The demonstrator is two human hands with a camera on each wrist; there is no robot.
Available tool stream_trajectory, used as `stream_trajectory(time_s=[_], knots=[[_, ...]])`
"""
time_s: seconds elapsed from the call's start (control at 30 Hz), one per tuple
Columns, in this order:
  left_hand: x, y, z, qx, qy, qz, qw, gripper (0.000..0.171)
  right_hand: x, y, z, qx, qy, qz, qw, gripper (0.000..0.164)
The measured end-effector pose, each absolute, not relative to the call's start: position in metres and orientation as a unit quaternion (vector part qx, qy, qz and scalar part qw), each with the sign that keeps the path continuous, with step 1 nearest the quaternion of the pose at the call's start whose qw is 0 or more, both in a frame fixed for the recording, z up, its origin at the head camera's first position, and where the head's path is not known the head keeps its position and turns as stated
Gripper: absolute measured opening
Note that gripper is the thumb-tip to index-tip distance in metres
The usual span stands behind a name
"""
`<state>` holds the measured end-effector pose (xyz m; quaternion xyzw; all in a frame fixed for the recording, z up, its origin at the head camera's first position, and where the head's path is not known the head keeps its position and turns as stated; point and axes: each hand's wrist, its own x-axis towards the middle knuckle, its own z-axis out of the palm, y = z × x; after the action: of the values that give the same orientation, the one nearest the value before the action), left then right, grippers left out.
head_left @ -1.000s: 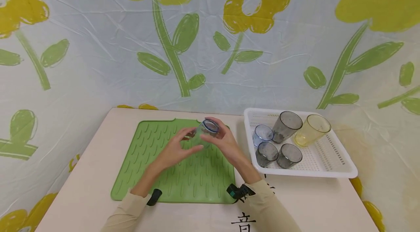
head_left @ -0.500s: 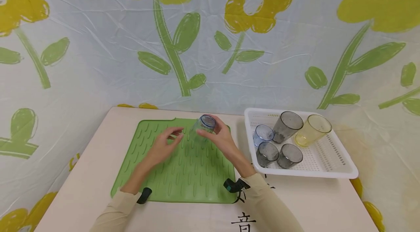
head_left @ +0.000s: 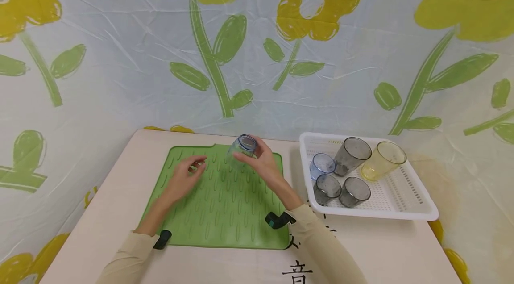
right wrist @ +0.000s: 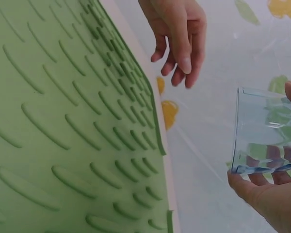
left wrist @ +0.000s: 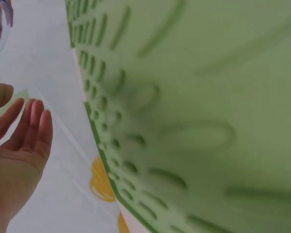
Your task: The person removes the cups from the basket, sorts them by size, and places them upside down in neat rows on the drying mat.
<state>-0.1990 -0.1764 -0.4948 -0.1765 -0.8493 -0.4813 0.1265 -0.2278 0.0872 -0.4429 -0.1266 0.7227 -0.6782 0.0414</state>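
A person's right hand (head_left: 263, 163) holds a glass (right wrist: 257, 124) above the far part of a green mat (head_left: 225, 217), clear of its ridged surface. The glass is see-through with a faint blue tint, a darker blue line marking its edge. It is a short tumbler with smooth, shiny sides, and wavy shapes of the fingers behind show through it. It is tilted; which end is its mouth is hard to tell. The right fingers pinch the glass, thumb on the near side, the others on the far side. The left hand (head_left: 184, 177) is over the mat, apart from the glass, its fingers loosely bent and holding nothing, the thumb away from them. The mat lies on a pale desk (head_left: 201, 266). To its right, a white basket (head_left: 373, 214) contains a blue tumbler (head_left: 320, 165), three grey ones and a yellow one (head_left: 383, 161).
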Motion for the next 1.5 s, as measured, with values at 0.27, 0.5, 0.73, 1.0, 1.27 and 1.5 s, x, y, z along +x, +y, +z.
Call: stream_trajectory(time_s=[0.27, 0.5, 0.73, 1.0, 1.27, 1.5], knots=[[-0.197, -0.198, -0.504, -0.159, -0.868, -0.449, 0.14, 0.027, -0.238, 0.075, -0.445, -0.151, 0.715, -0.682, 0.038, 0.065], [-0.197, -0.22, -0.506, -0.126, -0.895, -0.411, 0.122, 0.032, -0.246, 0.059, -0.446, -0.161, 0.712, -0.682, 0.041, 0.063], [-0.196, -0.241, -0.512, -0.123, -0.907, -0.378, 0.138, 0.033, -0.253, 0.044, -0.452, -0.165, 0.711, -0.683, 0.04, 0.062], [-0.197, -0.263, -0.523, -0.144, -0.91, -0.363, 0.138, 0.033, -0.256, 0.029, -0.46, -0.178, 0.704, -0.685, 0.05, 0.061], [-0.198, -0.277, -0.532, -0.163, -0.913, -0.35, 0.136, 0.034, -0.259, 0.016, -0.468, -0.175, 0.712, -0.678, 0.054, 0.062], [-0.197, -0.287, -0.538, -0.182, -0.912, -0.344, 0.128, 0.036, -0.26, 0.002, -0.476, -0.178, 0.713, -0.675, 0.065, 0.062]])
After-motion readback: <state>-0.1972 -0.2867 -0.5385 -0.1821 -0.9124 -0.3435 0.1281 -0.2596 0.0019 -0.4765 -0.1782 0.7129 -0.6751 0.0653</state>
